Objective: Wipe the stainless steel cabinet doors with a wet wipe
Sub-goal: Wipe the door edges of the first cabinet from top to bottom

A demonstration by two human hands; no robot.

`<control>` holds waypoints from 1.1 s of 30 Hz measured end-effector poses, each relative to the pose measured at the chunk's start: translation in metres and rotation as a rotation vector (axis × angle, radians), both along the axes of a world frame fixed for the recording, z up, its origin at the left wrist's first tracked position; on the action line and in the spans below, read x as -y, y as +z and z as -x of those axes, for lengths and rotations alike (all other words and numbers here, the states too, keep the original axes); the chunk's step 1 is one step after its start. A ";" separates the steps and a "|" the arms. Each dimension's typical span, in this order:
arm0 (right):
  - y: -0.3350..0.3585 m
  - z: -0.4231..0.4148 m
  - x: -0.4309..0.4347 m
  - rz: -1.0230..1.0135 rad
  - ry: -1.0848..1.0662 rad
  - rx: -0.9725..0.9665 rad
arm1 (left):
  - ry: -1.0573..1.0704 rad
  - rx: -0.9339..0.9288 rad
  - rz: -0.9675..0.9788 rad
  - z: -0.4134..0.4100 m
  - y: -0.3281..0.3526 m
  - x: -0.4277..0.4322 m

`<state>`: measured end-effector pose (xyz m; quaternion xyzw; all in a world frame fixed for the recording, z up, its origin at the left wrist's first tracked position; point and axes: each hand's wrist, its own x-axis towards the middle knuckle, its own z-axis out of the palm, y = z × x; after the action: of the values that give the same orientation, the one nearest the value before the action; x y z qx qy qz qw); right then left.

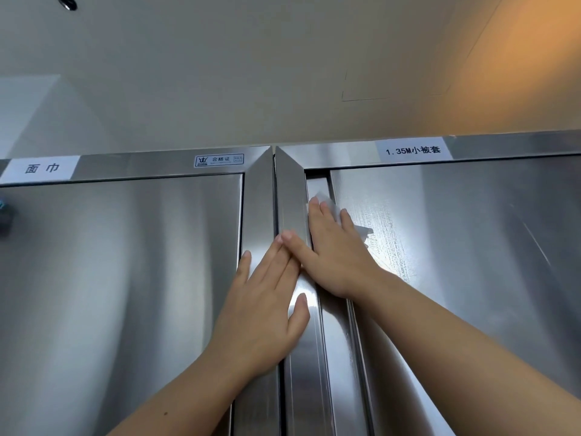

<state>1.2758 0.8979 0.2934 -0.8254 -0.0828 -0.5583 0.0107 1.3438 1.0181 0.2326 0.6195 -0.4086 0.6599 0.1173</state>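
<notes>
Two bare forearms reach up from the bottom edge toward the cabinet fronts.

Left hand (267, 297): flat, fingers straight and close together, thumb spread to the right. Palm lies on the left post (261, 199), with the thumb reaching over the seam onto the right post (290, 199). It holds nothing.

Right hand (336, 256): flat as well, fingers straight and slightly spread, pressing the wipe (328, 202) against the steel. Its thumb stretches left across the right post and touches the left hand's fingertips.

Wipe: white and thin, pinned under the right fingers at the left edge of the right door (456, 247), high up near the top corner. One bit pokes out above the fingertips, another to the right of the little finger.

Right door: a beaded wet patch (390, 240) just right of the hand.

Left door (125, 278): brushed steel, shut. A dark object (4, 215) sits at its far left edge, too cropped to identify.

Top rails: left label (41, 168) reads 面巾; a small sticker (219, 160) sits near the corner; right label (413, 150) reads 1.35M小被套.

Beyond: pale ceiling (251, 73) with a hatch outline (393, 86), warm light at right, and a round fixture (67, 1) at top left.
</notes>
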 end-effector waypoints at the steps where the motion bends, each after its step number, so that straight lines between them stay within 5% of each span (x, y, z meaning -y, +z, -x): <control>1: -0.002 -0.001 0.001 0.006 -0.003 -0.001 | 0.004 -0.010 -0.002 0.000 0.000 0.000; 12: 0.037 -0.004 -0.002 -0.089 0.051 0.005 | 0.070 0.056 0.025 0.002 -0.001 0.000; 33: 0.039 -0.006 0.003 0.027 -0.094 0.018 | 0.101 0.093 0.033 0.001 0.000 -0.001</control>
<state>1.2813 0.8946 0.3321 -0.8234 -0.0515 -0.5644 -0.0275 1.3427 1.0190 0.2321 0.6062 -0.3708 0.6996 0.0748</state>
